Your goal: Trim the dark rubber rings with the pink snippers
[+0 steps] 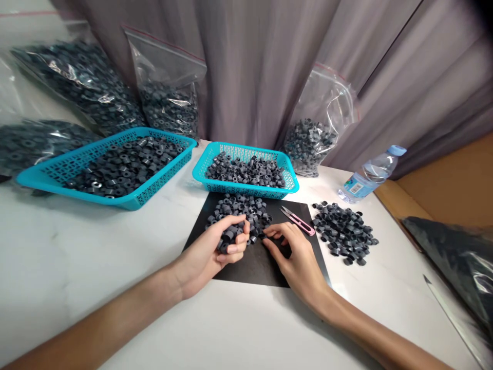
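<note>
My left hand (215,246) is cupped and closed around several small dark grey ring-shaped pieces (227,237), held over a black mat (246,272). Behind it on the mat lies a heap of the same grey rings (241,205). My right hand (290,249) is at the heap's right edge, thumb and fingertips close together near a ring. Whether a ring sits between those fingertips is too small to make out. Pink thread snips (298,221) rest on the mat just beyond the right hand.
Two blue baskets (246,192) (134,200) of rings stand behind the mat and at left. To the right are a loose ring pile (344,231) and a water bottle (370,177). Clear bags of rings (169,103) (314,133) lean against the grey curtain (246,67).
</note>
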Tool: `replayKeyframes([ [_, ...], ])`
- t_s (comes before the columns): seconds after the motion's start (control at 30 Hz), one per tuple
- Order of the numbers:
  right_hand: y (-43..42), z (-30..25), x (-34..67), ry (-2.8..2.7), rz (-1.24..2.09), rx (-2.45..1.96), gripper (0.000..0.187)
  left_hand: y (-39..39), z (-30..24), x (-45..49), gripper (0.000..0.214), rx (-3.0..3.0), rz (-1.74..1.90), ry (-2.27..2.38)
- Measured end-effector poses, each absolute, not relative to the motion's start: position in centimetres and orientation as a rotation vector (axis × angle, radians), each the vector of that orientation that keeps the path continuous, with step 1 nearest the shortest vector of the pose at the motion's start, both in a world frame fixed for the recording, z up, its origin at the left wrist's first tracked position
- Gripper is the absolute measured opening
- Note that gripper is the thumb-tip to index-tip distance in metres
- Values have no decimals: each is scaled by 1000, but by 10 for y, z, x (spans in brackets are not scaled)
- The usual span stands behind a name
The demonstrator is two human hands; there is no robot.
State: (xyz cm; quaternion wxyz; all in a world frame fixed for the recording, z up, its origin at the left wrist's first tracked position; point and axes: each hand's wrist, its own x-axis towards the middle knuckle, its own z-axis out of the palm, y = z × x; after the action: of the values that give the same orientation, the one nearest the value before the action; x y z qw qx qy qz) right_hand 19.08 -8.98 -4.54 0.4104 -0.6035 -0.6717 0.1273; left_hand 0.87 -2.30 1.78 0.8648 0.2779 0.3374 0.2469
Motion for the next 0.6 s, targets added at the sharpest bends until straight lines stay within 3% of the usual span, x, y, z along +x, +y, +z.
replayKeyframes([
  [0.2, -90, -43, 188, -1611, 348, -1523, 9, -20, 23, 8, 20, 545, 572, 723],
  [0.37, -91, -41, 187, -1722, 233, -1593, 28, -23, 17, 11, 21, 558, 538, 725],
  [0.6, -90, -46, 189, -1701, 213, -1599, 11, -27, 12, 10, 21, 580, 480, 738],
])
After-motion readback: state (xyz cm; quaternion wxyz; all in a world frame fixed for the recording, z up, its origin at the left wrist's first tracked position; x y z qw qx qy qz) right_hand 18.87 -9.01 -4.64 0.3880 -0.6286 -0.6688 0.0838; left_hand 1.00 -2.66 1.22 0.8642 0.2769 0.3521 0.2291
